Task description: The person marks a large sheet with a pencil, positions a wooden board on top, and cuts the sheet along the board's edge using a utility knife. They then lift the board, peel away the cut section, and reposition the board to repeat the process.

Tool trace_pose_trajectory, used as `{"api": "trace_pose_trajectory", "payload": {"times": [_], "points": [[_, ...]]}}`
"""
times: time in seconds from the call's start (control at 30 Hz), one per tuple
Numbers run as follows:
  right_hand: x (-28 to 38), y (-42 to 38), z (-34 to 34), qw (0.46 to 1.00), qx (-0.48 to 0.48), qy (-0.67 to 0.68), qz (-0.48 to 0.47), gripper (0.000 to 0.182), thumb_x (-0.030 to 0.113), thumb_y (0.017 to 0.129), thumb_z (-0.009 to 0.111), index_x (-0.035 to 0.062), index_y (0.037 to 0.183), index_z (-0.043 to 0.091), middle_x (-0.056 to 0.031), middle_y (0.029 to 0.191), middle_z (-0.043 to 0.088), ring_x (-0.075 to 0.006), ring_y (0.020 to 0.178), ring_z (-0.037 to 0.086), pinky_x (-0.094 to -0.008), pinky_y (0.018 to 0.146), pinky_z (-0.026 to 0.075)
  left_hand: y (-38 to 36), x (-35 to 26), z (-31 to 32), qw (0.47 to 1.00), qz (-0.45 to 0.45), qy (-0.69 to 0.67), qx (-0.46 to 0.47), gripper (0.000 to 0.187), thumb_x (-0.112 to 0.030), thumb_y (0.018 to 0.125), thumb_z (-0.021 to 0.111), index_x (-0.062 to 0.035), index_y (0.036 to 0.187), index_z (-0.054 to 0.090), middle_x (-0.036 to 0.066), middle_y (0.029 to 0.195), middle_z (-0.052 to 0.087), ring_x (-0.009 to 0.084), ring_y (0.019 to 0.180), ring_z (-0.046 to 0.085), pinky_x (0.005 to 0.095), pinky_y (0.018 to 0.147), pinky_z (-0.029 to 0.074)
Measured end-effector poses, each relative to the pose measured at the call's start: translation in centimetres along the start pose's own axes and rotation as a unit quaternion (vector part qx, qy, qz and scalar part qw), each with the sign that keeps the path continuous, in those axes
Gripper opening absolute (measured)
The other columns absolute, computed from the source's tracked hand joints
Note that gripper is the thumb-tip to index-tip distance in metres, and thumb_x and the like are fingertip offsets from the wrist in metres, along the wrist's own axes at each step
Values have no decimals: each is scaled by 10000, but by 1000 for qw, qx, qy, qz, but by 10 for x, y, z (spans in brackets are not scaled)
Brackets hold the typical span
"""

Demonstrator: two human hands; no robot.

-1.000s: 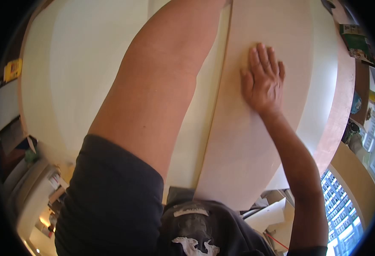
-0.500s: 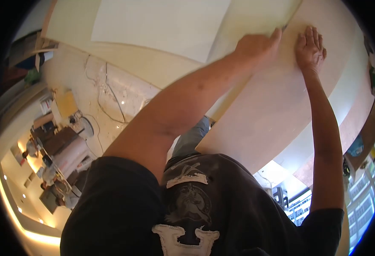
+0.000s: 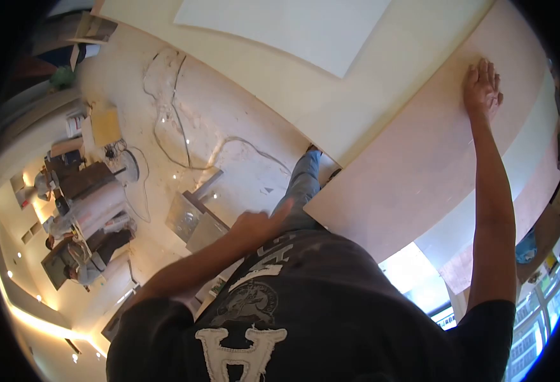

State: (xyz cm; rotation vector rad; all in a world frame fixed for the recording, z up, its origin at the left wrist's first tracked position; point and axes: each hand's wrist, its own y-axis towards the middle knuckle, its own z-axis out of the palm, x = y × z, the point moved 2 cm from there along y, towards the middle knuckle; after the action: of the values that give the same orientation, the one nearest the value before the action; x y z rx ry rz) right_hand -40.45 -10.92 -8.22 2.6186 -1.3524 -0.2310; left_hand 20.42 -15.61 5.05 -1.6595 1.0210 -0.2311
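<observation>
My right hand point(image 3: 482, 95) lies flat, palm down, on a long pinkish board point(image 3: 413, 165), its fingers stretched upward in the view. Low in front of my body and away from the board, my left hand point(image 3: 261, 223) is blurred, with its fingers curled and one digit pointing out; anything inside it is too small or hidden to name. The pinkish board lies over a cream sheet point(image 3: 280, 83), along whose left part a white sheet point(image 3: 293, 28) rests.
Cables point(image 3: 175, 121) trail over the dusty floor point(image 3: 229, 102) at left. Pieces of board point(image 3: 184, 216) lie left of my leg point(image 3: 302, 178). People stand near a dark table point(image 3: 86, 181) at far left. A window point(image 3: 541, 325) shows at lower right.
My left hand has moved from the pinkish board's upper edge down and left, back towards my body. My right hand stays flat on the board. The whole view has shifted.
</observation>
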Motion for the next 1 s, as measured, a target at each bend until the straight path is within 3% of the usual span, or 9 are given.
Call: {"api": "trace_pose_trajectory", "payload": {"times": [0.17, 0.23, 0.27, 0.4, 0.43, 0.53, 0.7, 0.77, 1.0], "points": [[3, -5, -12, 1000, 19, -12, -8, 600, 496, 1021, 376, 214, 1550, 387, -44, 1625, 330, -306, 1504, 278, -578, 1187, 237, -32, -20, -58, 979, -12, -142, -145, 586, -169, 968, 550, -63, 1491, 307, 213, 932, 687, 388, 789, 691, 481, 682, 541], [1, -8, -6, 998, 8, -56, -12, 581, 453, 1016, 401, 199, 1538, 410, -69, 1617, 343, -324, 1506, 270, -597, 1191, 221, -4, -44, -106, 921, 65, -278, -266, 493, -156, 979, 547, -41, 1428, 379, 226, 941, 671, 405, 804, 681, 482, 689, 531], [3, -4, -22, 1000, 22, -18, -1, 556, 446, 1014, 445, 213, 1519, 445, -58, 1604, 370, -331, 1488, 310, -617, 1172, 237, 26, -60, -132, 877, 106, -369, -289, 410, -127, 984, 566, -2, 1348, 423, 186, 803, 619, 353, 659, 641, 399, 625, 515], [13, -2, -45, 996, 48, 66, 28, 569, 395, 998, 462, 142, 1507, 453, -109, 1603, 359, -347, 1504, 263, -593, 1199, 187, 169, -130, -277, 838, 259, -201, -436, 643, -115, 974, 535, -29, 1535, 234, 237, 747, 613, 415, 650, 623, 489, 640, 499], [16, -2, -49, 994, 61, 81, 36, 573, 390, 992, 463, 139, 1507, 452, -108, 1608, 350, -341, 1512, 242, -582, 1212, 163, 211, -150, -313, 861, 242, -164, -416, 731, -144, 973, 526, -54, 1580, 130, 261, 731, 617, 441, 653, 617, 535, 646, 485], [13, 0, -51, 994, 69, 77, 33, 575, 382, 988, 471, 138, 1507, 448, -107, 1609, 348, -344, 1514, 236, -583, 1211, 163, 304, -216, -433, 921, 146, -66, -356, 712, -124, 929, 510, -3, 1561, 205, 252, 925, 691, 390, 856, 687, 499, 761, 544], [13, 4, -53, 992, 90, 79, 40, 587, 366, 977, 497, 133, 1513, 434, -103, 1616, 333, -348, 1512, 238, -597, 1207, 159, 426, -291, -564, 887, 181, -18, -426, 623, -131, 937, 442, -1, 1530, 299, 264, 1110, 688, 390, 1026, 685, 496, 880, 547], [13, 6, -55, 990, 99, 89, 46, 584, 354, 976, 507, 133, 1512, 436, -101, 1616, 333, -347, 1512, 239, -603, 1206, 153, 450, -317, -596, 903, 191, -40, -384, 600, -159, 959, 431, 4, 1522, 301, 250, 1214, 659, 387, 1130, 644, 482, 959, 518], [10, 2, -56, 990, 66, 122, 41, 561, 363, 971, 538, 122, 1475, 487, -114, 1590, 375, -370, 1489, 282, -629, 1183, 192, 498, -332, -630, 906, 203, 0, -372, 533, -179, 958, 447, 4, 1457, 404, 256, 1175, 671, 387, 1074, 667, 479, 912, 541]]}}
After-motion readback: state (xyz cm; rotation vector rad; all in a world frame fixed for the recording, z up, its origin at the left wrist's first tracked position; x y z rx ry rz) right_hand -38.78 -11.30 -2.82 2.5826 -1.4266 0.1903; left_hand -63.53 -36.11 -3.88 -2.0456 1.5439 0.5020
